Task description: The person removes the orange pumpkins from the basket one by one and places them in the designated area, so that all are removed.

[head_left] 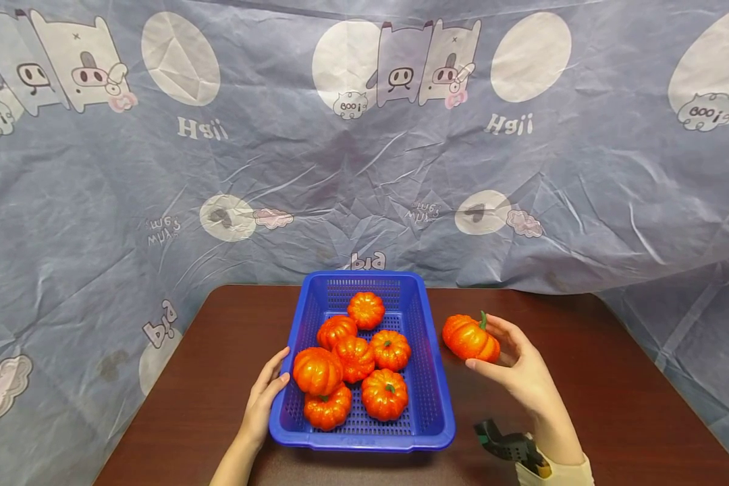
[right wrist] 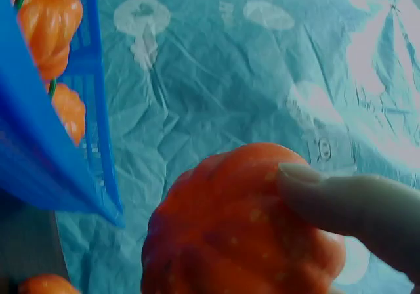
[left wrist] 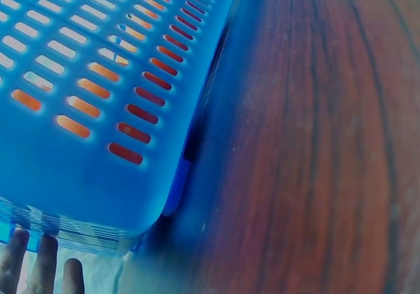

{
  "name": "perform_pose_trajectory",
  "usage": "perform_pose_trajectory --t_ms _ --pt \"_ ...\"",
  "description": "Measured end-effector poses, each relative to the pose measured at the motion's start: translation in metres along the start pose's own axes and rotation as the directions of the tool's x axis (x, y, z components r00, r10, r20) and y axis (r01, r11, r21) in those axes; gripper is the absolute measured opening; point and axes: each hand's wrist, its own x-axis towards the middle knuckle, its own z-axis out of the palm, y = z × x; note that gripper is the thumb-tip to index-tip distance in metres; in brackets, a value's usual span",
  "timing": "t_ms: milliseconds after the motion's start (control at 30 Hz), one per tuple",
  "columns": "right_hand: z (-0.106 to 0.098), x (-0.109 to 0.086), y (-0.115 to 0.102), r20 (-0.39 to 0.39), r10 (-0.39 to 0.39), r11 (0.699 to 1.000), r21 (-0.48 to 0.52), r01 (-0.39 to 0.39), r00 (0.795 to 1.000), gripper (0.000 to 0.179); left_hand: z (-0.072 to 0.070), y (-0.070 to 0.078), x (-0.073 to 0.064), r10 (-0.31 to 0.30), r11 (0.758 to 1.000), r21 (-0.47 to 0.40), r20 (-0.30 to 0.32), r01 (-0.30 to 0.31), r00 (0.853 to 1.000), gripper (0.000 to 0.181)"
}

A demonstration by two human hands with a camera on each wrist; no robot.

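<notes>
My right hand point(head_left: 525, 368) holds a small orange pumpkin point(head_left: 469, 337) with a green stem, to the right of a blue plastic basket point(head_left: 440, 398). In the right wrist view the thumb point(right wrist: 354, 205) presses on the ribbed side of this pumpkin point(right wrist: 230, 228). My left hand point(head_left: 260, 405) is at the basket's left side, its fingertips right at the rim. Its fingers look straight in the left wrist view, beside the perforated wall point(left wrist: 79, 176). Several glossy orange pumpkins, one point(head_left: 385, 395) near the front, lie in the basket, some piled at the left.
The basket stands on a dark brown wooden table point(head_left: 632, 405). A grey cloth point(head_left: 364, 175) printed with cartoon figures hangs behind the table and at its sides. In the right wrist view, an orange rounded thing point(right wrist: 49, 285) shows at the bottom left corner, below the basket's rim.
</notes>
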Motion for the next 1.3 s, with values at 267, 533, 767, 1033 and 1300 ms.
perform_pose_trajectory --t_ms 267,533,767,1033,1300 --pt "-0.014 0.004 0.013 -0.102 0.098 0.995 -0.025 -0.101 0.99 0.078 -0.001 -0.002 0.0 0.011 1.0 0.012 0.01 -0.011 1.0 0.045" --pt "-0.021 0.012 0.03 -0.197 0.203 0.974 -0.056 -0.218 0.959 0.082 -0.002 -0.001 -0.001 -0.016 1.0 0.023 -0.011 0.016 1.0 0.045" --pt "-0.025 0.015 0.049 -0.229 0.269 0.957 -0.042 -0.286 0.936 0.084 -0.001 -0.002 0.0 -0.012 0.999 0.034 -0.006 0.012 1.0 0.045" --pt "-0.028 0.02 0.077 -0.23 0.322 0.944 0.001 -0.331 0.918 0.086 -0.001 0.0 -0.001 0.003 1.0 0.024 0.011 -0.004 1.0 0.045" --pt "-0.024 0.02 0.097 -0.255 0.319 0.94 -0.038 -0.339 0.913 0.086 0.0 0.001 -0.001 0.01 1.0 0.028 0.019 -0.011 1.0 0.045"
